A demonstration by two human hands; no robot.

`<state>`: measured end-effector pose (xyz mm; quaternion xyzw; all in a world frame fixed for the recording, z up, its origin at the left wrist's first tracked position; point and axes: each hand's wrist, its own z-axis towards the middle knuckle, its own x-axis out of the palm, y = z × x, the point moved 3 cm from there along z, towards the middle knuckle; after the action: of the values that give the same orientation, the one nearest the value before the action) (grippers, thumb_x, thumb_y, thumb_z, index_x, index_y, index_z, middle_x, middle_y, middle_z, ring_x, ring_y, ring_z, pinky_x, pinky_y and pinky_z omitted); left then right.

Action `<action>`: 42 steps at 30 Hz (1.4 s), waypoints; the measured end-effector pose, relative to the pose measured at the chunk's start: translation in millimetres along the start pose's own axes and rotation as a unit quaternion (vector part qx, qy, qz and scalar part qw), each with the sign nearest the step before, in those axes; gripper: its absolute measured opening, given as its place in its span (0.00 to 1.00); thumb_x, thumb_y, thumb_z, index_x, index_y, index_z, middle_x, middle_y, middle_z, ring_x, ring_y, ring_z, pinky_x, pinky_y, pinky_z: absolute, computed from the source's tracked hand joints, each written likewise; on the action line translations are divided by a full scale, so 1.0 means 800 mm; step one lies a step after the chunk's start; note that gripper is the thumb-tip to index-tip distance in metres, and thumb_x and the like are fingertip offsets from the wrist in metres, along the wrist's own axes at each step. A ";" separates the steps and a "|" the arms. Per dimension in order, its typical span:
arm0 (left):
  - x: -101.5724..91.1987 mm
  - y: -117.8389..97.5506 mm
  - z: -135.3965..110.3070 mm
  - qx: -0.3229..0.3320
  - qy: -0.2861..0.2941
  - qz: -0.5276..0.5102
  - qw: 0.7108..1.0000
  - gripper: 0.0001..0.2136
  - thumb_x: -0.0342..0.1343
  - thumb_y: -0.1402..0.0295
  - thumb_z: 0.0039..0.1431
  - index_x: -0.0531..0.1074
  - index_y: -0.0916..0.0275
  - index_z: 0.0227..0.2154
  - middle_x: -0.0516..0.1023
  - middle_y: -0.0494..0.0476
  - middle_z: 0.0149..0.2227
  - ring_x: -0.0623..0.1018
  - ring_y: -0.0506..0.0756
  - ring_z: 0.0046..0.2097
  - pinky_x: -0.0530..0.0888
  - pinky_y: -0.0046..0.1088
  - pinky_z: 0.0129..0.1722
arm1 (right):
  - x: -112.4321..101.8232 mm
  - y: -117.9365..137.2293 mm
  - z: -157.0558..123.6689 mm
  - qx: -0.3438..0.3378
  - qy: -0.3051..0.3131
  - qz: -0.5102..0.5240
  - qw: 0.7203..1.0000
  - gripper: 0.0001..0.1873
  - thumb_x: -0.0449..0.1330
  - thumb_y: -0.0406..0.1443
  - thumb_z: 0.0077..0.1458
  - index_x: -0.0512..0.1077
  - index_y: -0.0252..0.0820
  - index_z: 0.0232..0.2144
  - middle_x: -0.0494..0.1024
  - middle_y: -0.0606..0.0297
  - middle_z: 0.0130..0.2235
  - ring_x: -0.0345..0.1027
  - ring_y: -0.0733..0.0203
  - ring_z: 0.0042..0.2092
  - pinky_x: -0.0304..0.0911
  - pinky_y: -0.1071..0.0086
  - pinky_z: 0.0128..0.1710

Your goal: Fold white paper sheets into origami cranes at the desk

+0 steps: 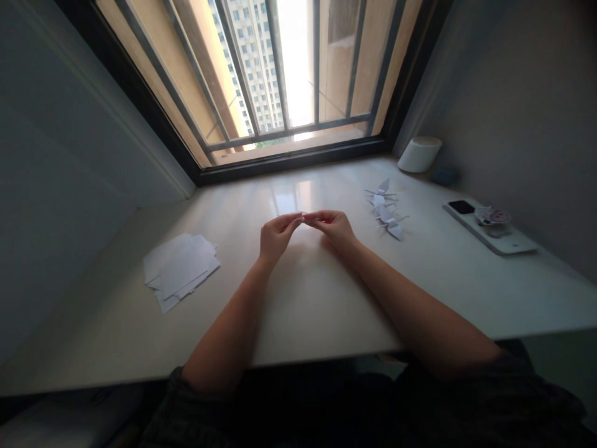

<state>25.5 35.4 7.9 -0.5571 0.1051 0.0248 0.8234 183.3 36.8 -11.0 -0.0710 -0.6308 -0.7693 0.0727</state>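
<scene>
Left hand (276, 238) and right hand (336, 228) meet over bench (326, 298), forearms outstretched, each grip pinched tight on small paper piece (303, 218).

The left hand (275, 235) and right hand (336, 229) were bare, and so were both forearms up to the elbows. A dark left sleeve (184, 401) and right sleeve (517, 379), faintly patterned, were bunched there at the near edge.

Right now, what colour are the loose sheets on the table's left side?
The sheets are white; head view.
</scene>
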 end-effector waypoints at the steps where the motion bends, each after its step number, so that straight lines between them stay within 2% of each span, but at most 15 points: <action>1: 0.000 0.002 0.001 -0.012 0.001 -0.015 1.000 0.13 0.62 0.58 0.52 0.79 0.59 0.39 0.81 0.58 0.42 0.79 0.57 0.45 0.74 0.36 0.50 | 0.001 0.001 -0.001 0.001 0.001 -0.002 1.000 0.16 0.72 0.45 0.35 0.80 0.44 0.28 0.82 0.61 0.35 0.75 0.56 0.38 0.68 0.62 0.43; 4: 0.001 0.006 0.002 -0.035 -0.007 -0.046 0.998 0.13 0.63 0.58 0.50 0.80 0.60 0.37 0.81 0.59 0.40 0.80 0.58 0.44 0.74 0.37 0.49 | 0.002 0.003 -0.002 0.002 0.006 -0.005 1.000 0.16 0.71 0.46 0.35 0.80 0.44 0.27 0.82 0.61 0.35 0.75 0.56 0.38 0.68 0.62 0.43; 8: 0.001 0.005 0.000 -0.009 -0.031 -0.062 0.998 0.12 0.64 0.59 0.48 0.80 0.60 0.34 0.82 0.59 0.40 0.79 0.57 0.44 0.74 0.37 0.50 | 0.003 0.003 -0.001 0.006 0.002 -0.017 1.000 0.18 0.71 0.47 0.35 0.79 0.44 0.29 0.81 0.63 0.30 0.73 0.60 0.32 0.68 0.65 0.37; 12: 0.001 0.003 0.000 0.014 -0.030 -0.068 0.997 0.12 0.65 0.60 0.48 0.80 0.59 0.34 0.81 0.58 0.40 0.80 0.57 0.43 0.74 0.38 0.49 | 0.002 0.003 -0.001 0.016 0.008 -0.023 1.000 0.18 0.71 0.46 0.35 0.80 0.44 0.30 0.80 0.64 0.27 0.70 0.63 0.29 0.65 0.67 0.33; 16: 0.001 0.003 0.000 0.021 -0.023 -0.077 0.997 0.10 0.65 0.62 0.48 0.80 0.60 0.34 0.81 0.59 0.40 0.79 0.57 0.43 0.74 0.37 0.49 | -0.001 0.004 -0.001 0.027 0.007 -0.008 1.000 0.17 0.72 0.45 0.34 0.80 0.44 0.28 0.81 0.63 0.27 0.71 0.62 0.30 0.65 0.66 0.34; 20: 0.001 0.008 0.001 -0.025 -0.018 -0.093 0.995 0.10 0.65 0.61 0.48 0.81 0.60 0.32 0.82 0.59 0.37 0.79 0.55 0.39 0.74 0.33 0.44 | -0.004 0.005 0.001 0.037 0.022 0.013 0.999 0.15 0.73 0.43 0.32 0.81 0.45 0.27 0.82 0.63 0.29 0.73 0.60 0.32 0.67 0.64 0.38; 24: 0.003 0.014 0.001 -0.064 -0.040 -0.106 0.991 0.11 0.66 0.60 0.46 0.81 0.61 0.30 0.82 0.58 0.33 0.77 0.53 0.34 0.74 0.30 0.37 | -0.005 0.005 0.001 0.038 0.024 0.002 0.999 0.16 0.73 0.44 0.32 0.81 0.44 0.26 0.82 0.62 0.29 0.74 0.58 0.33 0.68 0.63 0.40; 32: 0.007 0.010 -0.003 -0.051 -0.092 -0.127 0.986 0.11 0.66 0.60 0.46 0.80 0.60 0.31 0.82 0.56 0.34 0.78 0.53 0.35 0.74 0.30 0.37 | -0.002 0.004 0.000 0.029 0.014 -0.008 0.999 0.16 0.71 0.46 0.35 0.81 0.46 0.29 0.81 0.63 0.28 0.73 0.60 0.31 0.67 0.64 0.37; 42: 0.008 0.011 -0.002 -0.045 -0.112 -0.145 0.982 0.11 0.66 0.60 0.46 0.80 0.61 0.31 0.81 0.56 0.33 0.78 0.52 0.34 0.75 0.30 0.37 | -0.005 0.002 0.003 0.018 -0.005 -0.002 1.000 0.16 0.71 0.46 0.35 0.80 0.45 0.28 0.80 0.64 0.26 0.71 0.61 0.29 0.66 0.65 0.36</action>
<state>29.9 36.8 -1.6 -0.5963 -0.0710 -0.0283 0.7991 187.3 38.6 -9.8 -0.0726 -0.6448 -0.7577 0.0694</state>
